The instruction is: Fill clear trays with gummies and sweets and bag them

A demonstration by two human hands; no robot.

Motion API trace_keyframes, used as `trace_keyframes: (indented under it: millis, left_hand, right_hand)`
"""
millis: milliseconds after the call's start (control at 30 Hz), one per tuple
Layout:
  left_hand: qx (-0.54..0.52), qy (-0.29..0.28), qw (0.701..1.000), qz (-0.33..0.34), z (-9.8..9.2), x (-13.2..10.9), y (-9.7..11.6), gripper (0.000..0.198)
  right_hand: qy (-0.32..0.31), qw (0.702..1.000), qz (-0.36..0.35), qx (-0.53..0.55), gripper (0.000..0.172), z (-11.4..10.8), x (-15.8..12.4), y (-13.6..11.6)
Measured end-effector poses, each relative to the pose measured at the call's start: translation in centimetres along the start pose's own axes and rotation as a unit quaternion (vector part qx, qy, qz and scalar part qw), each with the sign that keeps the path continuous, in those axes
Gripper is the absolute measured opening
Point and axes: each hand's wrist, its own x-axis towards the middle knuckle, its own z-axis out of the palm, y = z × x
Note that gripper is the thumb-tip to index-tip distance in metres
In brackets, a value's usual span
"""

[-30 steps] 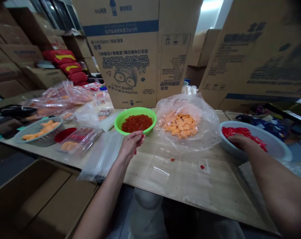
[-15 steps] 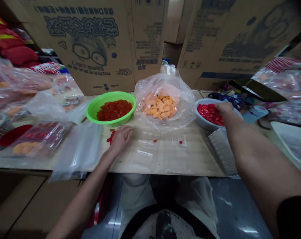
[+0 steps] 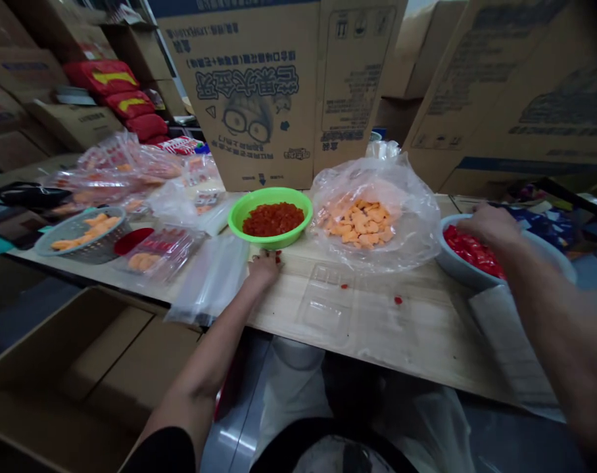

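Note:
My left hand [image 3: 263, 268] rests on the wooden table [image 3: 417, 335] just in front of a green plastic bowl [image 3: 237, 218], with a few small red bits [image 3: 279, 259] by its fingertips. Diced red food [image 3: 273, 219] fills the bowl's bottom. My right hand [image 3: 488, 226] reaches over the rim of a pale grey bowl [image 3: 535, 246], its fingers just above glossy red pieces [image 3: 471, 253]. Between the two hands, a clear plastic bag [image 3: 417, 217] holds orange pieces [image 3: 360, 223]. A clear plastic tray [image 3: 325, 302] lies on the table near the front.
Left along the table are a grey basket [image 3: 81, 236] of orange pieces, a red dish [image 3: 133, 241], sealed packs [image 3: 158, 257] and a flat clear bag [image 3: 210, 282]. Large cardboard boxes [image 3: 244, 98] stand behind the table. An open carton [image 3: 86, 348] sits below its left edge.
The view has swung as my head turned. My left hand has shifted from the scattered red bits to the front of the green bowl. My right hand remains at the grey bowl.

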Motion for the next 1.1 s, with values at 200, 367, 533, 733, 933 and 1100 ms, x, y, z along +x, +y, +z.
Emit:
trace_keyframes:
  millis: [200, 367, 533, 733, 933, 1100]
  left_hand:
    - [-0.004, 0.061, 0.994, 0.086, 1.9, -0.2, 0.0, 0.047]
    - [0.009, 0.05, 0.989, 0.142, 1.3, -1.2, -0.3, 0.035]
    - [-0.029, 0.155, 0.983, 0.099, 1.7, -3.5, -2.7, 0.033]
    - [-0.12, 0.125, 0.968, 0.179, 2.3, -4.5, -2.0, 0.029]
    - [-0.09, 0.17, 0.978, 0.078, -5.4, 4.7, -1.1, 0.03]
    - [-0.014, -0.012, 0.999, 0.038, -8.1, 16.0, -1.9, 0.058]
  right_hand:
    - [-0.099, 0.941, -0.3, 0.122, 0.033, 3.6, -12.4, -12.3]
    - [-0.164, 0.844, -0.506, 0.077, 0.034, 9.4, -23.0, -17.9]
    - [-0.18, 0.822, -0.535, 0.074, 0.028, 10.9, -25.5, -18.1]
    - [-0.176, 0.825, -0.525, 0.112, 0.023, 10.2, -25.2, -17.5]
    - [-0.136, 0.846, -0.467, 0.218, 0.031, 7.7, -24.6, -14.2]
    - [-0.135, 0.856, -0.429, 0.256, 0.032, 5.6, -25.7, -9.8]
